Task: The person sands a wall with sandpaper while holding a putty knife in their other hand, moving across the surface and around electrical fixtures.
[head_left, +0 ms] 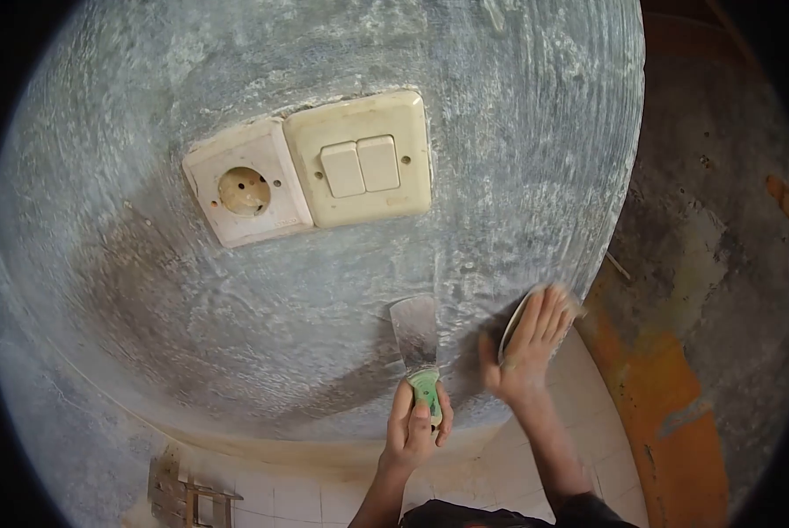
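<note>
My left hand (418, 420) grips the green handle of a putty knife (415, 334), its wide metal blade pointing up against the grey, streaky wall (517, 176). To the right, near the wall's edge, my right hand (531, 343) lies stretched out over a thin, pale-edged flat piece (512, 327), pressing it to the wall. Most of that piece is hidden behind the fingers. Above the hands, a cream double light switch (359, 163) sits beside a paler round socket (245, 191) on the wall.
Beyond the wall's right edge is a dark, stained surface (693, 220) with an orange patch (676, 422). Pale floor tiles (297, 503) show below. A small wooden stool or frame (209, 506) stands at the lower left.
</note>
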A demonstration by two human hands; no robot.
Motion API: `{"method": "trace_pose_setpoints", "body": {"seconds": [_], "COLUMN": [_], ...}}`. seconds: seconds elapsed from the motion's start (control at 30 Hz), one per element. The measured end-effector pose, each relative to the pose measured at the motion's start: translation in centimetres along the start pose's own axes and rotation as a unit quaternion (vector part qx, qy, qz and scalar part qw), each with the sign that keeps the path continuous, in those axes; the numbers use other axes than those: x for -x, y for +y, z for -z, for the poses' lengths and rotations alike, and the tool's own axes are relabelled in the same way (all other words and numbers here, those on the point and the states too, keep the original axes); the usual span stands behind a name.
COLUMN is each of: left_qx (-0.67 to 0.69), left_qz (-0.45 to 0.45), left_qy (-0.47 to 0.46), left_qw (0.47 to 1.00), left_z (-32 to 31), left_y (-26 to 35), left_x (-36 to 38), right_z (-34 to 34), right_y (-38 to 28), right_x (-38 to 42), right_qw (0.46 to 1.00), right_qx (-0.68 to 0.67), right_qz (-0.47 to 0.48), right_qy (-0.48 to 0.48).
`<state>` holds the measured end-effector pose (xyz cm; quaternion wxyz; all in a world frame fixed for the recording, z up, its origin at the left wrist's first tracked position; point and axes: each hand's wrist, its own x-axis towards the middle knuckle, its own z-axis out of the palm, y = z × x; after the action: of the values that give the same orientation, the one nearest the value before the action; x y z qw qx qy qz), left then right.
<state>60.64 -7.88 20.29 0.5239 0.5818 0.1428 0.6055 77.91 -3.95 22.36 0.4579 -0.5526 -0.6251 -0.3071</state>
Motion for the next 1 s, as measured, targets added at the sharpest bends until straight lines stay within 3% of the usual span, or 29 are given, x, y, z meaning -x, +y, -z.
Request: {"method": "trace_pose_setpoints", "body": {"seconds": [0.1, 0.17, 0.27, 0.4, 0.53, 0.6, 0.7, 0.87, 0.9, 1.0], "left_qx": [-0.006, -0.006, 0.009, 0.014, 0.010, 0.006, -0.003, -0.002, -0.005, -0.011], "left_qz": [0.004, 0.019, 0.047, 0.013, 0.029, 0.027, 0.036, 0.014, 0.009, 0.020], "left_qy": [0.017, 0.030, 0.024, 0.029, 0.043, 0.049, 0.052, 0.039, 0.034, 0.046], "left_qw": [1.000, 0.999, 0.999, 0.999, 0.999, 0.998, 0.998, 0.999, 0.999, 0.999], "left_z": [-0.4, -0.5, -0.8, -1.8, -2.1, -2.2, -2.0, -2.0, -1.9, -1.9], "left_y": [-0.1, -0.1, -0.1, 0.1, 0.2, 0.2, 0.4, 0.3, 0.2, 0.5], "left_x": [0.3, 0.5, 0.5, 0.4, 0.6, 0.7, 0.6, 0.6, 0.6, 0.8], "right_z": [-3.1, -3.2, -0.5, 2.5, 0.0, -1.6, -2.4, 1.9, 2.1, 0.6], "right_y": [1.1, 1.5, 1.2, 0.7, 0.6, 0.5, 0.2, -0.3, -0.4, -0.6], "right_x": [8.9, 9.8, 4.2, -4.1, 0.5, 6.5, 8.4, -3.2, -3.9, -0.9], "right_qw": [0.999, 0.998, 0.998, 1.000, 0.999, 0.991, 0.990, 0.999, 0.999, 0.999], "right_qx": [-0.005, -0.002, -0.017, -0.019, -0.030, -0.034, -0.044, -0.042, -0.037, -0.027], "right_qz": [0.011, 0.021, -0.003, 0.003, 0.023, 0.025, 0.036, 0.014, -0.004, 0.033], "right_qy": [-0.047, -0.063, -0.065, -0.012, -0.004, -0.126, -0.130, -0.031, 0.004, -0.021]}}
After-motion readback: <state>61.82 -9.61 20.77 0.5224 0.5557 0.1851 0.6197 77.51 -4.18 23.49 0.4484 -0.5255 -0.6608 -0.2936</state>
